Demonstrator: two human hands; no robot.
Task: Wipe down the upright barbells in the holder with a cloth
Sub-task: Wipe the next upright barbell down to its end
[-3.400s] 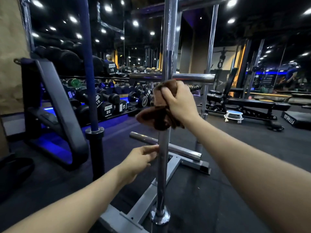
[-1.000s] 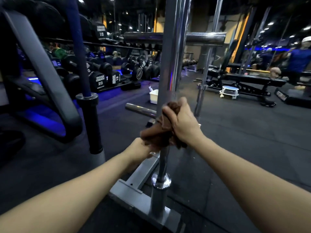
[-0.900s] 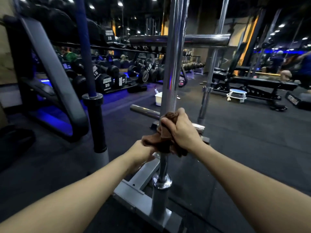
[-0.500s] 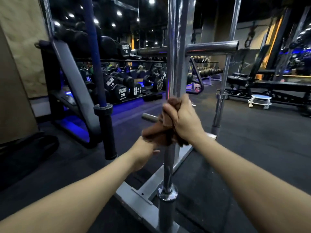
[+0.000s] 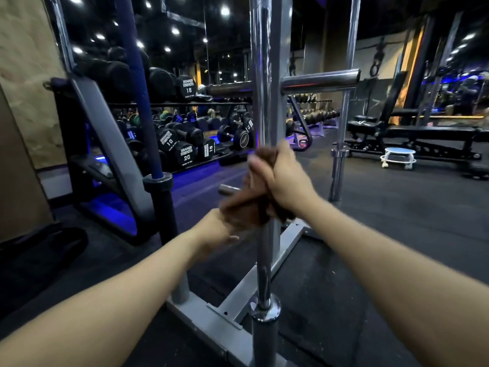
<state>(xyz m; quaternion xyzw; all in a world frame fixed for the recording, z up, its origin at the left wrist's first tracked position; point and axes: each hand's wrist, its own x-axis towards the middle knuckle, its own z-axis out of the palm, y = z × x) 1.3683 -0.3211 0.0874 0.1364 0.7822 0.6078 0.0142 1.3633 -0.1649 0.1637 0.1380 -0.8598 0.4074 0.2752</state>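
Note:
A chrome barbell [image 5: 260, 88] stands upright in the grey holder [image 5: 211, 313] right in front of me. My right hand [image 5: 283, 178] grips a brown cloth [image 5: 246, 207] wrapped round its shaft at mid height. The cloth's loose end hangs to the left and is motion-blurred. My left hand [image 5: 209, 231] sits just below and left of the cloth, close to the shaft; the cloth covers its fingers. A blue barbell [image 5: 140, 102] stands upright at the left, and another chrome barbell [image 5: 344, 115] stands behind on the right.
Chrome pegs [image 5: 320, 82] stick out sideways from the holder's post. A dumbbell rack [image 5: 185, 149] and a black angled frame [image 5: 111, 144] fill the left. A black bench [image 5: 423, 136] and a small white stool [image 5: 398, 156] stand at the right on dark rubber floor.
My right hand slid the cloth down the chrome shaft from its higher spot, then a little back up in the last second. My left hand stayed just below it.

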